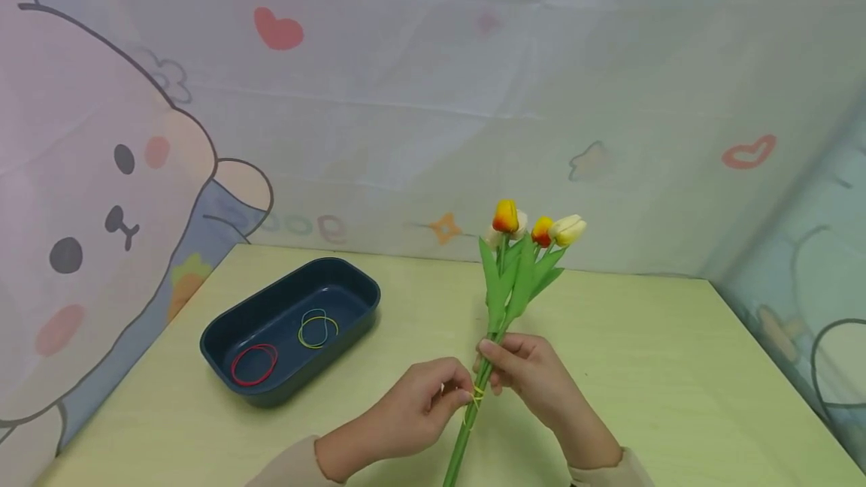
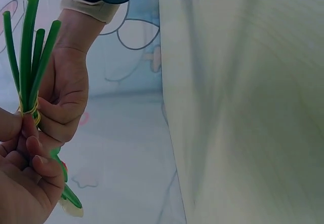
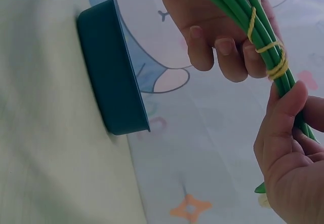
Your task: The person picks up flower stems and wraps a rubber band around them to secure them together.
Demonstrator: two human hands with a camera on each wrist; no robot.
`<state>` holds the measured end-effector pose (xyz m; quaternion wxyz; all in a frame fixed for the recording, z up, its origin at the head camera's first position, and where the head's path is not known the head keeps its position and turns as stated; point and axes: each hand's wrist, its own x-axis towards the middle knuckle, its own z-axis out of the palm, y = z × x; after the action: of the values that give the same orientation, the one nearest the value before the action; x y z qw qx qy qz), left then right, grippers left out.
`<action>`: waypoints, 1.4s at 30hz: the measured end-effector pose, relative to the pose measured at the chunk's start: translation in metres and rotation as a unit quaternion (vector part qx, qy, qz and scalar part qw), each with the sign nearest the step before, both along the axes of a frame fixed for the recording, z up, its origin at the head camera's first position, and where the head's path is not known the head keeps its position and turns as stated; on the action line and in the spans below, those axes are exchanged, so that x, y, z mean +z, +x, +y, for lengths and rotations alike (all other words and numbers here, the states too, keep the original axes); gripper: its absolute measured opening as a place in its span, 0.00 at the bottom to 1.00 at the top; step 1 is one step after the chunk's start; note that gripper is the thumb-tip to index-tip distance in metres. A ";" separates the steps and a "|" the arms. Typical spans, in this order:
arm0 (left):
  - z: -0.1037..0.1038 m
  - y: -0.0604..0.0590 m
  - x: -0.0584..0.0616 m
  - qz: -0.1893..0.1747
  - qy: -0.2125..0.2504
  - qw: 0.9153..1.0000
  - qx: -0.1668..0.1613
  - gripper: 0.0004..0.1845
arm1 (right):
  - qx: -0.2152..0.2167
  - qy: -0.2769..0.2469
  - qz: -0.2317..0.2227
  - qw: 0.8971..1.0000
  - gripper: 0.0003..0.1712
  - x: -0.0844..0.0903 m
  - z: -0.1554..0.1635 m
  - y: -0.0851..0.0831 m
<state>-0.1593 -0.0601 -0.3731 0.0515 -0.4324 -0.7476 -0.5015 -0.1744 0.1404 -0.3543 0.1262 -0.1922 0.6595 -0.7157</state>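
Observation:
A bunch of artificial tulips [image 1: 512, 288] is held upright over the pale green table [image 1: 663, 374], orange and cream blooms on top. A yellow rubber band [image 1: 476, 397] is wound round the green stems [image 1: 465, 434]. My left hand [image 1: 449, 393] grips the stems at the band, fingers curled round them. My right hand [image 1: 504, 359] holds the stems just above the band. The left wrist view shows the stems [image 2: 31, 51], the band [image 2: 30, 110] and both hands: left hand [image 2: 25, 178], right hand [image 2: 63, 100]. In the right wrist view the band [image 3: 272, 59] lies between the left hand [image 3: 223, 36] and the right hand [image 3: 286, 138].
A dark blue oblong tray [image 1: 284, 305] stands to the left on the table, holding a red band [image 1: 254, 364], a yellow band [image 1: 318, 331] and a teal band [image 1: 313, 316]. Printed cloth walls close in the back and both sides. The tray [image 3: 111, 72] also shows in the right wrist view.

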 end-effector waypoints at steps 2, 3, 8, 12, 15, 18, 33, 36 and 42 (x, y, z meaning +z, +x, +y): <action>0.000 -0.001 0.000 -0.003 0.003 1.000 0.002 0.03 | 0.005 0.000 0.004 1.000 0.11 0.000 -0.001 0.000; 0.000 -0.001 0.000 -0.006 0.003 1.000 0.001 0.03 | 0.006 0.001 0.006 1.000 0.11 0.000 -0.001 0.000; 0.000 -0.001 0.000 -0.035 -0.005 0.999 -0.009 0.03 | 0.005 0.010 0.004 1.000 0.10 0.000 -0.001 0.000; 0.000 0.002 -0.001 -0.024 -0.007 1.000 -0.009 0.03 | 0.004 0.026 -0.004 1.000 0.10 -0.001 0.002 -0.002; 0.000 0.003 -0.002 -0.018 -0.003 1.000 -0.004 0.03 | -0.001 0.045 -0.010 0.999 0.11 -0.001 0.003 -0.003; 0.000 0.003 -0.002 -0.020 0.003 1.000 -0.001 0.03 | -0.004 0.057 -0.013 0.998 0.12 -0.002 0.004 -0.005; -0.048 0.008 0.004 0.033 -0.035 0.988 0.147 0.03 | -0.011 0.123 -0.016 0.992 0.21 0.002 0.008 -0.015; -0.065 0.008 0.005 0.043 -0.035 0.979 0.197 0.05 | -0.003 0.136 -0.013 0.991 0.21 0.000 0.011 -0.019; -0.096 0.007 0.002 0.055 -0.055 0.953 0.294 0.07 | 0.014 0.152 -0.004 0.988 0.21 -0.005 0.012 -0.026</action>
<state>-0.1519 -0.1557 -0.3709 0.2143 -0.2228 -0.8639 -0.3977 -0.2007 0.1520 -0.3593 0.1664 -0.1768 0.7577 -0.6057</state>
